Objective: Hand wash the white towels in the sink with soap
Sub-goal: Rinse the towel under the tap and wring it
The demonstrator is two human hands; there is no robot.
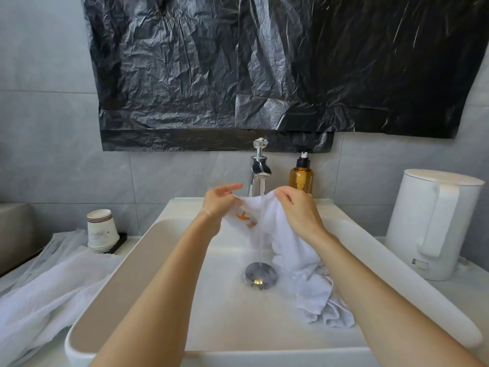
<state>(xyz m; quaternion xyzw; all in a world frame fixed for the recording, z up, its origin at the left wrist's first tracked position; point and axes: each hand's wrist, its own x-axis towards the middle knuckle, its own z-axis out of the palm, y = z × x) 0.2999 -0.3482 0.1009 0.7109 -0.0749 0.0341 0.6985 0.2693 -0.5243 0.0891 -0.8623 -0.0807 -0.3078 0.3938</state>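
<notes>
**Obs 1:** Grey tiled wall behind, with crumpled black plastic sheeting hung over its upper part. White counter below, and a white rectangular sink set on it.

**Obs 2:** Chrome faucet at the back centre, running. Thin stream falls to the chrome drain plug.

**Obs 1:** Task item?

**Obs 2:** White towel in the sink, top edge held up under the stream, lower end bunched on the basin floor right of the drain. Orange mark on the cloth near the left hand.

**Obs 1:** Hands?

**Obs 2:** Left hand pinches the towel's upper left edge; its fingers are partly extended above the pinch. Right hand is closed on the upper right edge, knuckles up. Both forearms reach in over the front rim.

**Obs 1:** Soap?

**Obs 2:** Amber pump bottle just right of the faucet, on the sink's back ledge. Contents unreadable from here, possibly soap.

**Obs 1:** Surroundings?

**Obs 2:** Second white towel draped on the counter left of the sink. Stacked paper cups, upside down, behind it. White electric kettle on the right.
</notes>
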